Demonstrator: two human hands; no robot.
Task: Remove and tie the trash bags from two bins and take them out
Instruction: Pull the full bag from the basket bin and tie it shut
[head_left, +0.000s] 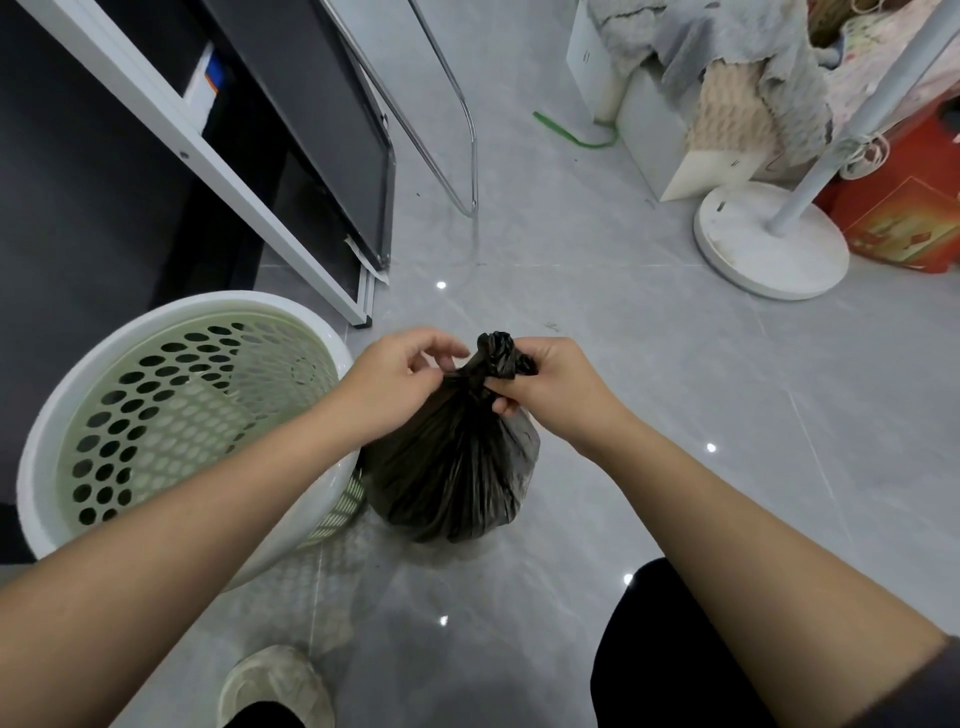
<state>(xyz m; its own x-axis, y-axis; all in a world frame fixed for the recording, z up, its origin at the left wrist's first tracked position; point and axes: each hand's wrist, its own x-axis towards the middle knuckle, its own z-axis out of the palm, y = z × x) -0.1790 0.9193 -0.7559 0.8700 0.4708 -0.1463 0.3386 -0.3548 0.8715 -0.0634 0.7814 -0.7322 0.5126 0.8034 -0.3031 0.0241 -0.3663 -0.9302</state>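
Resting on the glossy grey tiled floor (649, 364): one crinkled black plastic trash bag (452, 467), rounded and full, its neck gathered into a twisted knot. Left hand (400, 379) pinches a thin strand of plastic at the neck between thumb and fingertips. Right hand (550, 384) curls round the knot's bunched end. Just beside the bag, on its left: round plastic bin (182, 306), smooth white rim, pale green wall pierced with oval holes. Well apart, upper right: white disc-shaped stand base (769, 249).
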